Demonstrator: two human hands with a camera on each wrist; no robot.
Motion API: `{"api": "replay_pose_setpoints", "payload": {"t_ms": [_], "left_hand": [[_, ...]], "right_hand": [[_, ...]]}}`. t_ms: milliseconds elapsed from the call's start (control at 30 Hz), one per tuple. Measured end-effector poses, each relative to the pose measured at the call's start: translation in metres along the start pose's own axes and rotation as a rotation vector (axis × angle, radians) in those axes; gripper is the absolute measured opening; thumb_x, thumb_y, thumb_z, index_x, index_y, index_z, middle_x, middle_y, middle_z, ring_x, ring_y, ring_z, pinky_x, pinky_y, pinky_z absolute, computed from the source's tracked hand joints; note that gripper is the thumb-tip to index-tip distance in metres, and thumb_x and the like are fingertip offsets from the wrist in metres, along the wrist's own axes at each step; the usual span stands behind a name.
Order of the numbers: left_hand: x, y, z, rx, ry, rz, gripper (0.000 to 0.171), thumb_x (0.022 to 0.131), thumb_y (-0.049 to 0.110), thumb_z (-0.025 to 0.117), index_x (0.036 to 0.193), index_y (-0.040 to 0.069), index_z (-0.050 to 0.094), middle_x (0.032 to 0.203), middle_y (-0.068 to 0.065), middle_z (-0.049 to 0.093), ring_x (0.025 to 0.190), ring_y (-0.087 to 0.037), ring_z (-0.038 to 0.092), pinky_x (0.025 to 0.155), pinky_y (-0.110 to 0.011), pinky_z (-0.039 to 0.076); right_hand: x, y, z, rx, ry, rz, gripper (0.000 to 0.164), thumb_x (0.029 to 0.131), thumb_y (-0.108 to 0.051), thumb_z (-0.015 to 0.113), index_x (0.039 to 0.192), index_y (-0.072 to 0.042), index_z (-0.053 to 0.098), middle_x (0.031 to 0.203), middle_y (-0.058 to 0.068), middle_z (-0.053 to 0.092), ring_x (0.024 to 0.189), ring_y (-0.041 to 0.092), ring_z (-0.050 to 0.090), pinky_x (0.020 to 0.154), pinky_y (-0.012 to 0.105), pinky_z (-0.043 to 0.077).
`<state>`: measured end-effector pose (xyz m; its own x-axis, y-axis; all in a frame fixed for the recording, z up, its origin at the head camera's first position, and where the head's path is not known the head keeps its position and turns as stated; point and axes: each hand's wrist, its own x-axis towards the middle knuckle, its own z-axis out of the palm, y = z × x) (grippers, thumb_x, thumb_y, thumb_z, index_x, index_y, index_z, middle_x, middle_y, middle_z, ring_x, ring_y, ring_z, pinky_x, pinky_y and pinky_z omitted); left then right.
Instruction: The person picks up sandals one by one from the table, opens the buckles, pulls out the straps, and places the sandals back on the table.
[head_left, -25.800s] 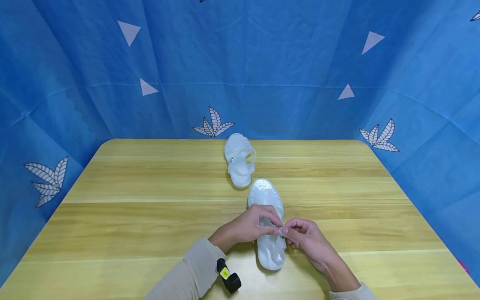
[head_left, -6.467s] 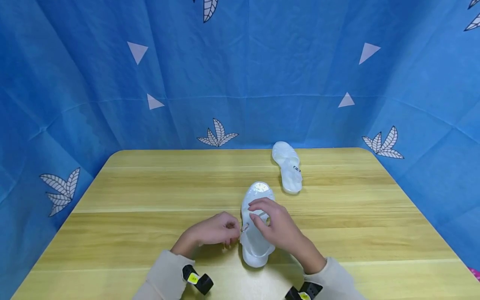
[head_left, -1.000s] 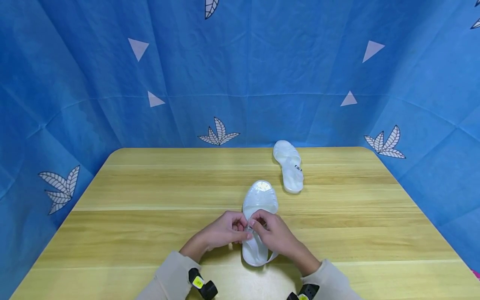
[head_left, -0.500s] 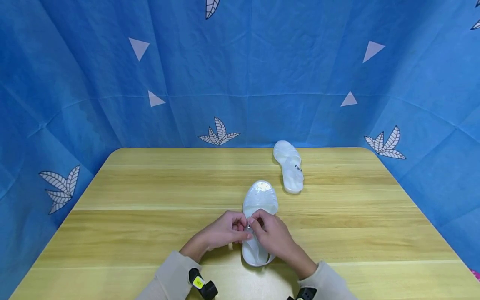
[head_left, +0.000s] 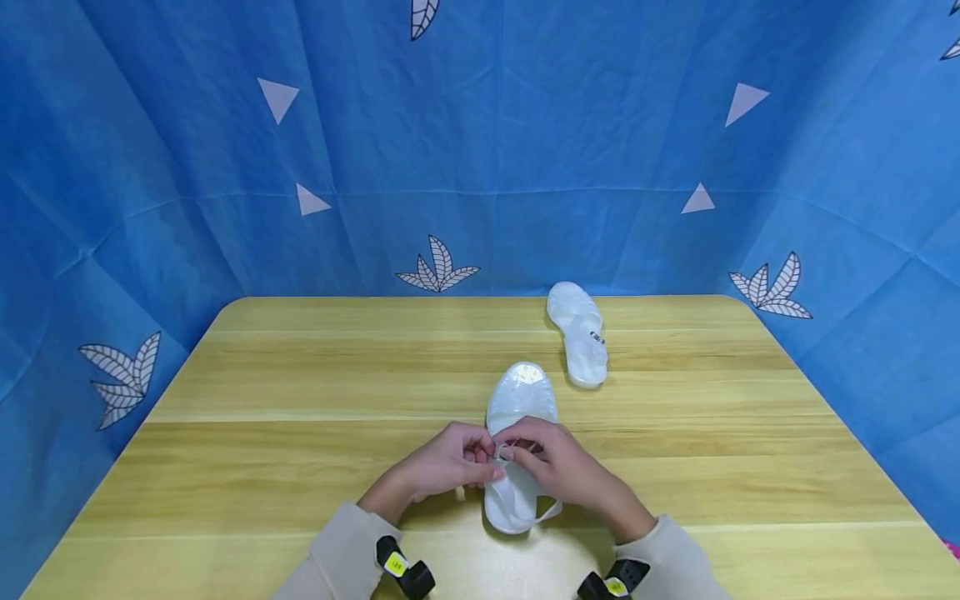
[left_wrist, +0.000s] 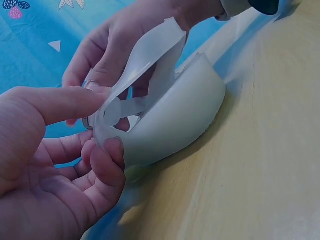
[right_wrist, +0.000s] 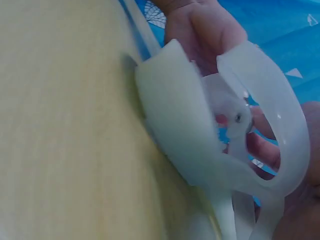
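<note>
A white translucent jelly sandal (head_left: 522,396) lies on the table, toe pointing away. At its left side my left hand (head_left: 442,458) pinches the sandal's edge by the small metal buckle (left_wrist: 88,123), thumb above and fingers below. My right hand (head_left: 558,462) pinches the ankle strap at the same buckle, from above the sandal. In the right wrist view the strap (right_wrist: 292,135) arches in a loose loop over the heel (right_wrist: 172,110). The fingertips hide part of the buckle. A matching second sandal (head_left: 583,346) lies farther back, its buckle on the right.
The wooden table (head_left: 300,375) has light striped grain and rounded far corners. A blue curtain (head_left: 495,142) with white triangles and leaf prints surrounds its back and sides. Each wrist carries a black camera on a strap (head_left: 405,567).
Since half a second ago, my right hand has shifted slightly right and the strap loop bulges out. Some 26 seconds ago the buckle-left sandal was at the back; the two have swapped places.
</note>
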<state>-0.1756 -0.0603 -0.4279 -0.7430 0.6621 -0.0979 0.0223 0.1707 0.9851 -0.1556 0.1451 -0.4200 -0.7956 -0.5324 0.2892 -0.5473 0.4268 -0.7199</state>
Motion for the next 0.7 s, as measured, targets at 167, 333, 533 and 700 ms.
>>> {"api": "replay_pose_setpoints", "payload": {"t_ms": [167, 333, 533, 700], "left_hand": [[0.0004, -0.0003, -0.0006, 0.006, -0.008, 0.013, 0.017, 0.083, 0.006, 0.069, 0.088, -0.005, 0.057, 0.071, 0.001, 0.05, 0.063, -0.008, 0.048, 0.057, -0.019, 0.045], [0.0005, 0.0006, -0.0004, 0.021, 0.003, 0.019, 0.019, 0.081, 0.006, 0.07, 0.087, -0.006, 0.056, 0.07, 0.0, 0.05, 0.063, -0.009, 0.048, 0.056, -0.019, 0.044], [0.0006, 0.0005, 0.0004, 0.015, 0.005, -0.003, 0.019, 0.081, 0.005, 0.07, 0.09, -0.006, 0.057, 0.073, 0.0, 0.05, 0.067, -0.011, 0.047, 0.057, -0.019, 0.044], [0.0006, -0.0011, 0.0011, -0.005, -0.003, -0.013, 0.019, 0.082, 0.006, 0.069, 0.091, -0.006, 0.057, 0.074, 0.0, 0.05, 0.068, -0.011, 0.047, 0.058, -0.019, 0.046]], "right_hand": [[0.0, -0.0009, -0.004, -0.058, -0.026, -0.085, 0.018, 0.09, -0.005, 0.06, 0.104, -0.01, 0.069, 0.1, 0.0, 0.066, 0.092, 0.012, 0.061, 0.078, 0.026, 0.052], [0.0004, -0.0037, -0.0016, -0.079, 0.009, -0.057, 0.014, 0.088, -0.003, 0.062, 0.098, -0.009, 0.07, 0.095, 0.001, 0.068, 0.087, 0.01, 0.062, 0.074, 0.022, 0.053], [0.0019, -0.0084, 0.0025, -0.056, 0.096, 0.087, 0.01, 0.088, -0.005, 0.062, 0.093, -0.005, 0.07, 0.088, 0.004, 0.07, 0.078, 0.007, 0.063, 0.067, 0.021, 0.053], [0.0031, -0.009, 0.0032, -0.025, 0.118, 0.141, 0.009, 0.089, -0.009, 0.062, 0.094, -0.005, 0.068, 0.089, 0.004, 0.07, 0.078, 0.01, 0.065, 0.068, 0.021, 0.053]]}}
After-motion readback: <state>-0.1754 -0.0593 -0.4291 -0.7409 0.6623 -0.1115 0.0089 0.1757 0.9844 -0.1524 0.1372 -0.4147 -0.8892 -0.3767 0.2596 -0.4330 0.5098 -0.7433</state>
